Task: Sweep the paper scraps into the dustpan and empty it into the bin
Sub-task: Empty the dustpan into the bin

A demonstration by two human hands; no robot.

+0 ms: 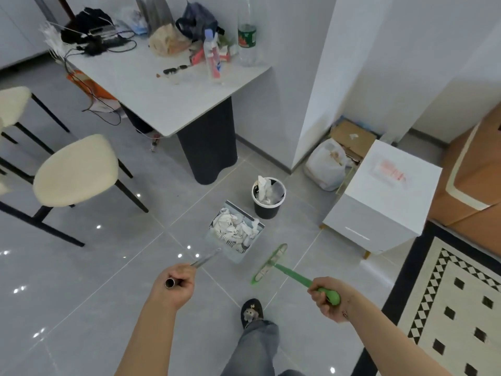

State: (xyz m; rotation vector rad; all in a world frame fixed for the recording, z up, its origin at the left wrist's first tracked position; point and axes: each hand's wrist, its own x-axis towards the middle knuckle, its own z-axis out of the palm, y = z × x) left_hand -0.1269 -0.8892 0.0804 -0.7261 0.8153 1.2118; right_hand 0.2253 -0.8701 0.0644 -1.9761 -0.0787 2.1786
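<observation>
My left hand grips the metal handle of the grey dustpan, which sits low over the floor tiles. White paper scraps fill the pan. My right hand grips the green handle of a small broom, whose head is just right of the dustpan. A black bin with a white rim stands right behind the pan, with white paper and a liner inside it.
A white table with clutter stands at the back on a dark pedestal. Cream chairs are at left. A white cabinet and a plastic bag are at right, a patterned rug at lower right. My slippered foot is below.
</observation>
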